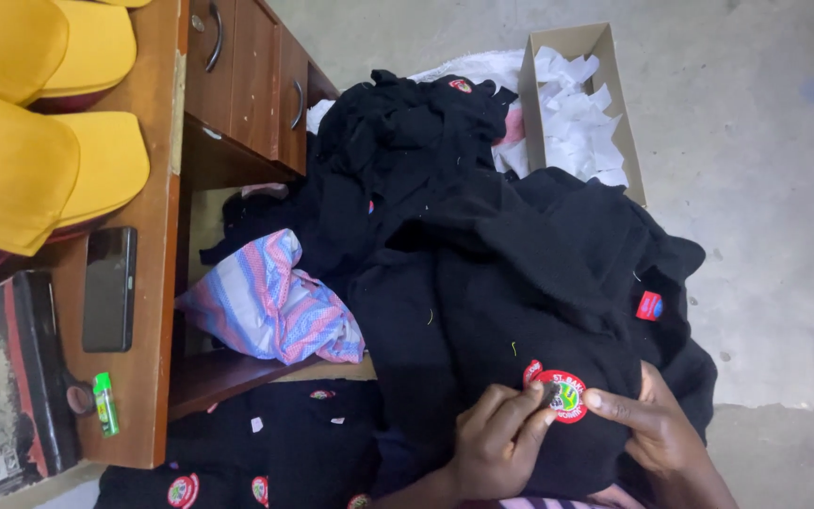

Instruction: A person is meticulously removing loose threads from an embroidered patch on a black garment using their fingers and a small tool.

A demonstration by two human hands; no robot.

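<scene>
Badge work | my left hand (501,438) and right hand (647,424) pinched the round red badge (562,394) on the black sweater (520,311), near right of the desk (157,236) | best kept flat, cloth taut, fingertips off its middle | badge red-rimmed, green centre, lying on the sweater's dark knit.

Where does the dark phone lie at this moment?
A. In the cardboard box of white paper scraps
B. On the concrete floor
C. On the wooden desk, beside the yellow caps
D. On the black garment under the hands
C: the phone lies flat on the wooden desk, just below the yellow caps, near a small green lighter.
</scene>
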